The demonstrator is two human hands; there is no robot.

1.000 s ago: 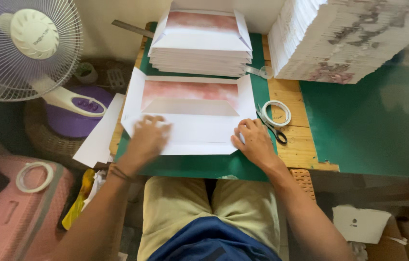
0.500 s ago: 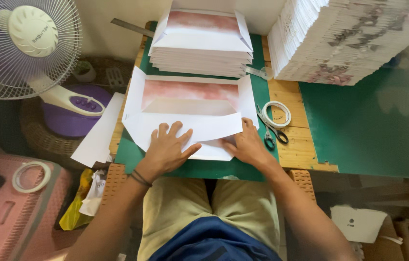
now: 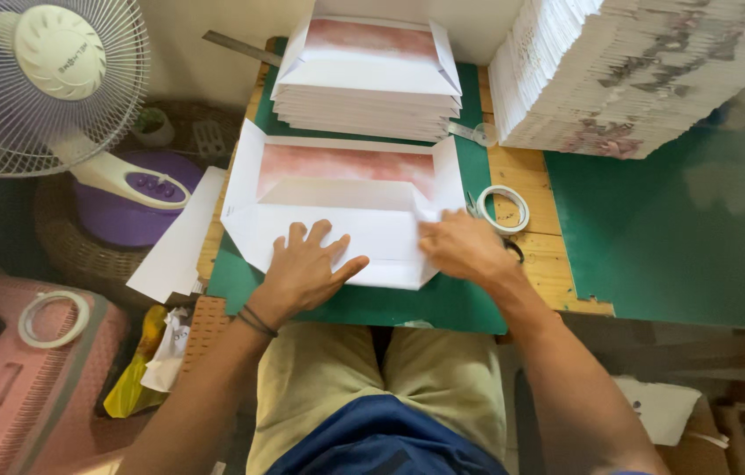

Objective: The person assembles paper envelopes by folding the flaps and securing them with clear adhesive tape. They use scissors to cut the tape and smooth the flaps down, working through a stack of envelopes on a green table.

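Observation:
A large white paper sheet with a pink-brown printed middle lies on the green cutting mat; its bottom flap is folded up over the print. My left hand lies flat, fingers spread, on that folded flap. My right hand presses the flap's right end near the sheet's side flap. Behind the sheet stands a stack of similar folded sheets.
A tall pile of printed sheets stands at the back right. A tape roll and scissors lie right of the sheet. A fan, a purple basket, a pink case with another tape roll and loose white paper are at left.
The bottom flap has been folded up over the print. My left hand moved from the sheet's lower left onto the flap's middle; my right hand slid up along the right end.

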